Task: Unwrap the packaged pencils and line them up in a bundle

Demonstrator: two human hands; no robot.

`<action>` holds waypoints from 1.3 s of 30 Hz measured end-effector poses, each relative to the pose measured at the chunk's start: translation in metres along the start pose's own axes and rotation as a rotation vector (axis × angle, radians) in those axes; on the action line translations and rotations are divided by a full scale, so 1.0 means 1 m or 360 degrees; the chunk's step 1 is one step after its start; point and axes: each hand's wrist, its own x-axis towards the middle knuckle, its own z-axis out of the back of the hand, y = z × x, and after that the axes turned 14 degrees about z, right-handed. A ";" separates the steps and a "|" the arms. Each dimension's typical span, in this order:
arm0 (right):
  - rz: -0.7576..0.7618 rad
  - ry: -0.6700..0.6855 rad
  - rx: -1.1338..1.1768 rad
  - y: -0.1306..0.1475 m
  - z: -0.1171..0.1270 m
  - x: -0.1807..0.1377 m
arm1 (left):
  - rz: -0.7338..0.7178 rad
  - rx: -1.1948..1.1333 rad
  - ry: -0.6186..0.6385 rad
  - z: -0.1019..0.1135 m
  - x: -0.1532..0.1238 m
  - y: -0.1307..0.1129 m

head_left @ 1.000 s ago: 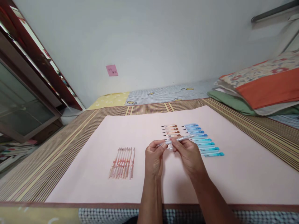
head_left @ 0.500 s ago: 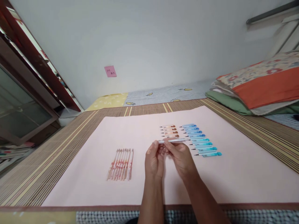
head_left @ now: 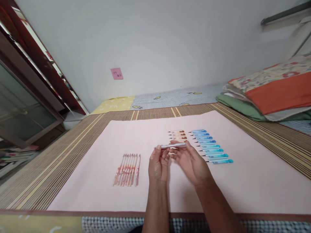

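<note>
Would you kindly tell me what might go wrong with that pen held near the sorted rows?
1. The slim silver-grey pen is held only at the fingertips of the left hand and right hand; it might slip and drop.
2. It hovers right beside the row of orange-brown pen parts, so a fall or a brushing hand may scatter that row.

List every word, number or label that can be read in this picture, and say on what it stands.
No text here can be read with certainty.
On the pink sticky note on the wall: dark handwriting, too small to read.
On the blue pens and the orange pens: any print is too small and blurred.
On the pen in the left hand: no print can be made out.
</note>
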 end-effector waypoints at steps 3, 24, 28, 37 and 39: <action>-0.0039 -0.0034 0.0071 -0.001 0.000 0.001 | -0.0057 0.0044 0.0039 -0.003 -0.003 -0.003; -0.0148 0.0480 -0.1173 0.001 0.014 -0.004 | -0.0407 0.0754 -0.0184 0.003 0.001 -0.011; -0.0165 0.0497 -0.1202 -0.012 0.004 -0.008 | -0.0428 0.0893 -0.0371 0.002 -0.005 -0.020; -0.0264 0.0420 -0.1447 -0.067 -0.014 -0.025 | -0.0950 0.0000 -0.0887 0.020 -0.054 -0.114; -0.0241 0.0388 -0.1519 -0.080 -0.016 -0.024 | -0.0970 -0.0078 -0.0859 0.022 -0.059 -0.120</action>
